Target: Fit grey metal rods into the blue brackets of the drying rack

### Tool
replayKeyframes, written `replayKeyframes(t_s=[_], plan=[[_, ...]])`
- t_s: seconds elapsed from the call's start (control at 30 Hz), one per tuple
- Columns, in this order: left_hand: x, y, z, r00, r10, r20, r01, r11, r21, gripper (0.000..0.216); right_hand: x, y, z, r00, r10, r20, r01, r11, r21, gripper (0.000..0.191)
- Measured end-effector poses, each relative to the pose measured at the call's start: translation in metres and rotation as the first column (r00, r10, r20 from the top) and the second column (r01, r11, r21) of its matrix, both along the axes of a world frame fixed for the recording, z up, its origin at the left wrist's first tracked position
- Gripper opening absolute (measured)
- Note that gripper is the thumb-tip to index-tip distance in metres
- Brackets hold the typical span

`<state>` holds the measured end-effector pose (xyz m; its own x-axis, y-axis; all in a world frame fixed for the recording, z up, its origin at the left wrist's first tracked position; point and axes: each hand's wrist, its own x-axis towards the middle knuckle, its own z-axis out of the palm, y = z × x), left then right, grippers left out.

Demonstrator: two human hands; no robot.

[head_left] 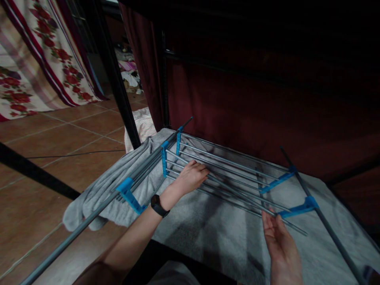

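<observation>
A rack of thin grey metal tubes with blue plastic connectors, looking like a shoe rack, lies on a grey blanket (184, 233). My left hand (192, 174), a black band at its wrist, is closed around a metal tube (231, 186) that slants across the rack. Near that tube's right end, my right hand (277, 237) is palm up, thumb and fingers pinching it beside a blue connector (299, 208). Another blue connector (277, 182) joins tubes farther back. On the left, a blue connector (164, 158) holds several tube ends, and another connector (127, 192) sits on a long side pole (83, 227).
Black metal posts (115, 79) frame the blanket-covered surface. A dark red curtain (237, 107) hangs behind it. To the left are a tiled floor (71, 138), a black cable (74, 153) and a flowered curtain (44, 59). Folded grey cloth (109, 186) drapes over the left edge.
</observation>
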<state>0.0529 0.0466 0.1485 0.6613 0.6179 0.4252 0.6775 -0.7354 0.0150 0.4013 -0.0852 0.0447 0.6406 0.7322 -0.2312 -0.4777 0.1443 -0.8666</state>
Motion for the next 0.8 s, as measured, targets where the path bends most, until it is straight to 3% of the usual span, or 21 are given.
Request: replayKeyframes(t_s=[0.43, 0.8], plan=[[0.000, 0.005, 0.000, 1.000, 0.024, -0.011, -0.024, 1.000, -0.019, 0.018, -0.004, 0.004, 0.005, 0.999, -0.011, 0.035, 0.010, 1.000, 0.027, 0.018], [-0.002, 0.008, -0.001, 1.000, 0.022, 0.009, -0.022, 1.000, -0.022, 0.017, -0.009, 0.006, 0.018, 0.996, -0.027, -0.083, 0.031, 0.998, 0.049, 0.018]])
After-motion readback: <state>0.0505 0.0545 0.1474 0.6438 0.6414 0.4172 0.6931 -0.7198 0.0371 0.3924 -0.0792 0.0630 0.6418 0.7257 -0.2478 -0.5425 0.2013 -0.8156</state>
